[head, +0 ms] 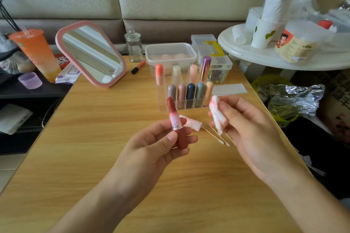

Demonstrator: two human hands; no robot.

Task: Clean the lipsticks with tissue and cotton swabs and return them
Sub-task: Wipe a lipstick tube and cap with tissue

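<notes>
From the head view, the wiping step was in hand. The left hand (161,141) held an uncapped red lipstick (174,119) upright above the bench (94,138), thumb and curled fingers round its lower barrel. The bullet was wound out, and pink smears showed on the sleeve above the silver ring. The right hand (246,124) pinched a pink-stained tissue (216,115) between thumb and fingertips, held near the lipstick but apart from it.

The smears suggested the cleaning was not finished. The next move probably called for bringing the tissue back round the sleeve, or swapping it for one of the cotton swabs (217,136) lying on the bench under the right hand. A second used wad (191,122) lay just behind the lipstick.

The clear rack (189,105) stood beyond the hands, holding capped lipsticks in two rows. Which slot was free could not be told, nor was the cap visible.

Farther back stood a pink-framed mirror (91,54), a glass jar (134,47) and a lidded plastic box (170,56). Nothing lay between the hands and the rack.
</notes>
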